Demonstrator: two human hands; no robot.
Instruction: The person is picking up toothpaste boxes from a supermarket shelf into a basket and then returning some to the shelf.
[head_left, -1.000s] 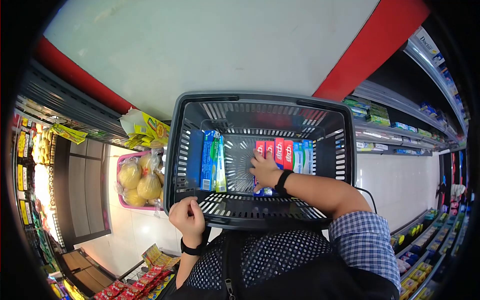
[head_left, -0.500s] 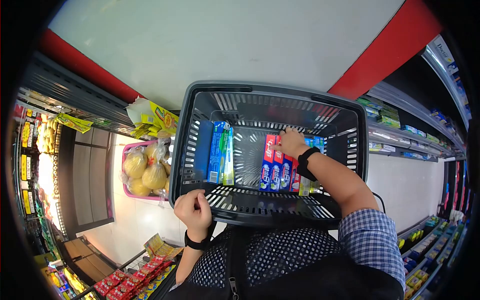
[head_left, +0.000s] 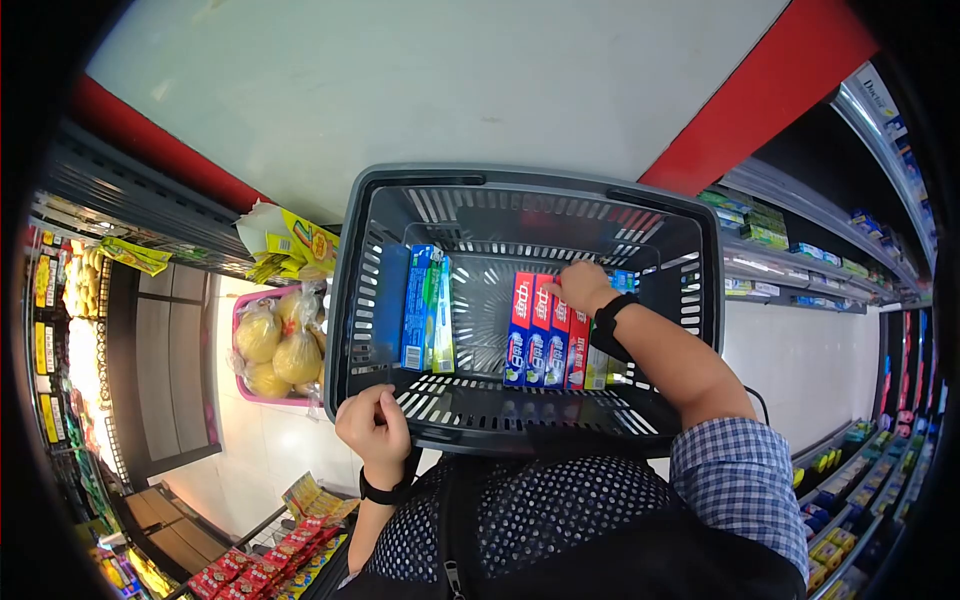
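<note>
A dark grey shopping basket [head_left: 520, 180] with slotted walls sits in front of my body. In it, a row of red and blue toothpaste boxes [head_left: 530, 335] stands right of centre, with green boxes [head_left: 596, 372] beside them. Blue and green boxes [head_left: 427, 310] lean together at the left side. My right hand [head_left: 585, 287] reaches in from the right, its fingers curled over the upper ends of the red and blue boxes. My left hand [head_left: 373, 430] is closed in a loose fist against the basket's near left corner; nothing shows in it.
A pink crate [head_left: 270, 395] of bagged yellow fruit [head_left: 297, 355] stands on the floor at the left. Yellow-green packets [head_left: 300, 240] hang above it. Stocked shelves [head_left: 800, 255] line the right, and red packets [head_left: 255, 575] lie at the lower left.
The basket and surroundings have shifted slightly left in view. My right hand stays at the tops of the red and blue boxes, which sit a little closer together. My left hand remains closed.
</note>
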